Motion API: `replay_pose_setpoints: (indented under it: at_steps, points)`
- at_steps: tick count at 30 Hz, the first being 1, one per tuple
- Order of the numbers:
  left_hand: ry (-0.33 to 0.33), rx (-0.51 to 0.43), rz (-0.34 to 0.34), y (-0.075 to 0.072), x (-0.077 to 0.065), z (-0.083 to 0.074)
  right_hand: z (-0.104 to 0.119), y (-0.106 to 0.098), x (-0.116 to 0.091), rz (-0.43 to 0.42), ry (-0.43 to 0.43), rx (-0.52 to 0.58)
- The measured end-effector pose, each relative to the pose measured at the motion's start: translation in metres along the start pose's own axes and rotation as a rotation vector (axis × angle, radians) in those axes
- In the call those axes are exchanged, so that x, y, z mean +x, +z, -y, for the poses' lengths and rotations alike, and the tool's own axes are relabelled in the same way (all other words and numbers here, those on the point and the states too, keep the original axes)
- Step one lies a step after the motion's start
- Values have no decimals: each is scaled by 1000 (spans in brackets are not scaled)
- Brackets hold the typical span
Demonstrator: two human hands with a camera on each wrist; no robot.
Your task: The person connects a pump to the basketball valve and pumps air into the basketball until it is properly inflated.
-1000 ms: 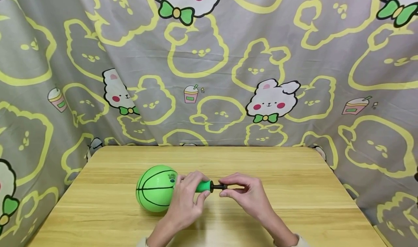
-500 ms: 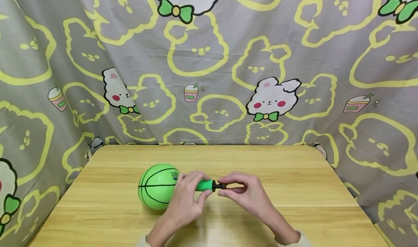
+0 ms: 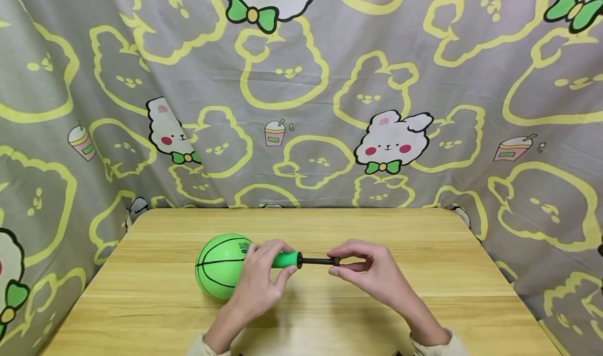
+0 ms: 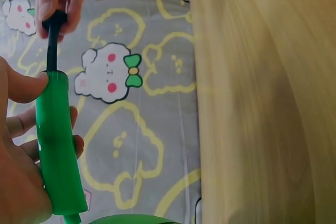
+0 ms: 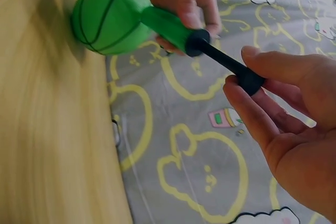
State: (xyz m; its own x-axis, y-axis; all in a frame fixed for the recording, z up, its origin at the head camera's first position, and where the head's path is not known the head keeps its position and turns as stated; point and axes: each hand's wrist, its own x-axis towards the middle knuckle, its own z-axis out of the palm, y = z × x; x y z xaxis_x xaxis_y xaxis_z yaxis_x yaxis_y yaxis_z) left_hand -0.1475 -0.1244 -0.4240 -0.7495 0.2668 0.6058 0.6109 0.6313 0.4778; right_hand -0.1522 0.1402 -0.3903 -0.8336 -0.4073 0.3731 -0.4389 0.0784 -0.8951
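Observation:
A green ball (image 3: 221,269) with black seam lines sits left of centre on the wooden table. My left hand (image 3: 259,277) grips the green barrel of a hand pump (image 3: 286,260), its fingers curled round it. The barrel's far end points into the ball, and in the right wrist view the pump's tip meets the ball (image 5: 110,17). From the barrel's other end a black rod (image 4: 52,53) sticks out to the right. The thumb and fingers of my right hand (image 3: 372,267) pinch the black handle (image 5: 250,81) at the rod's end.
The pale wooden table (image 3: 424,303) spreads around both hands, its back edge against a grey curtain (image 3: 301,99) printed with yellow outlines and white rabbits. The curtain also hangs along both sides.
My right hand has moved right with the handle, and more of the black rod shows. The left hand, pump barrel and ball have shifted slightly left and up in the view.

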Motion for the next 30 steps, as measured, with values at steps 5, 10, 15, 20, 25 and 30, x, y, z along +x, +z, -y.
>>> replay_pose_setpoints:
  at_steps: [5, 10, 15, 20, 25, 30]
  points:
    - [-8, 3, -16, -2, 1, 3, 4, -14, -2, -8, -24, -8]
    - [-18, 6, -30, -5, 3, 6, 7, -26, -4, -5, -28, 2]
    - [-16, 6, -31, -6, 4, 7, 9, -31, -5, 1, -33, 26]
    - [-6, -15, -45, -6, 4, 4, 9, -28, -5, -26, -87, 11]
    - [17, -28, -67, -3, 2, 0, 7, -17, -3, -60, -112, 34]
    - [28, -22, -66, -1, 0, -4, 3, -5, -1, -70, -134, 53]
